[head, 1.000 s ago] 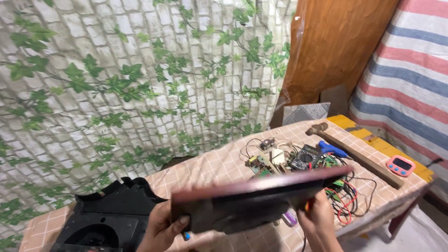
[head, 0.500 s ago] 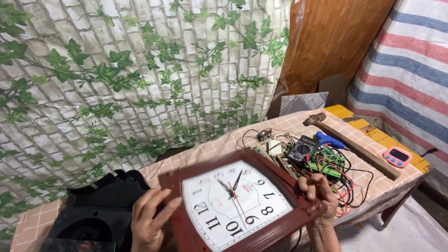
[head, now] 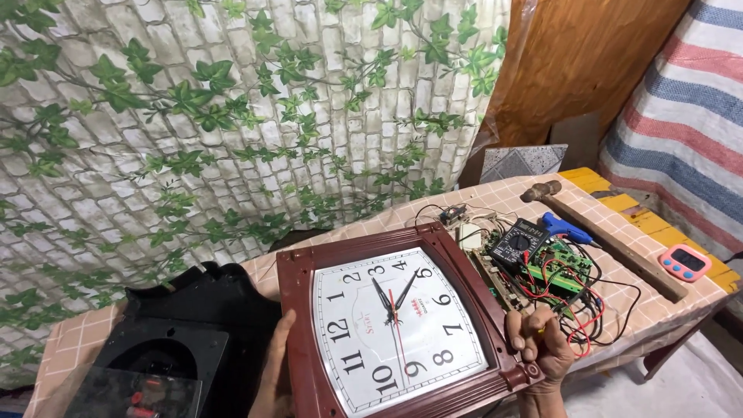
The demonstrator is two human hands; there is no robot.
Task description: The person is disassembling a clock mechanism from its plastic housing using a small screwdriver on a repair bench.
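At the far left of the counter point(head: 232, 279), which wears a pink-and-cream checked cloth, lies a black plastic housing point(head: 186, 325) with a scalloped top edge; a clear panel point(head: 131, 391) rests at its lower left corner. Behind everything hangs a wall covering point(head: 232, 116) printed with pale bricks and green ivy.

Your left hand point(head: 272, 371) comes next: its fingers lie flat and together along the left edge of the clock's frame, pressing against it. Between your hands you hold a wall clock point(head: 398, 325), a rounded square with a dark red-brown frame and a white face (black numerals, black hands, a thin red second hand). It is tilted, face up toward you, with its upper corner over the counter and its lower edge toward your body.

Your right hand point(head: 542, 348) is curled closed at the clock's lower right corner, gripping the frame there; a small yellow-handled object sits inside the fist, too hidden to identify.

Just right of the clock lies a tangle of green circuit boards point(head: 561, 271) with red and black wires point(head: 596, 317), and a black multimeter point(head: 518, 241) on top. Beyond it are a blue glue gun point(head: 563, 227) and a long wooden-handled hammer point(head: 611, 240) lying diagonally. Near the right edge sits a small pink digital timer point(head: 686, 262). A striped fabric point(head: 689, 116) hangs at the far right.
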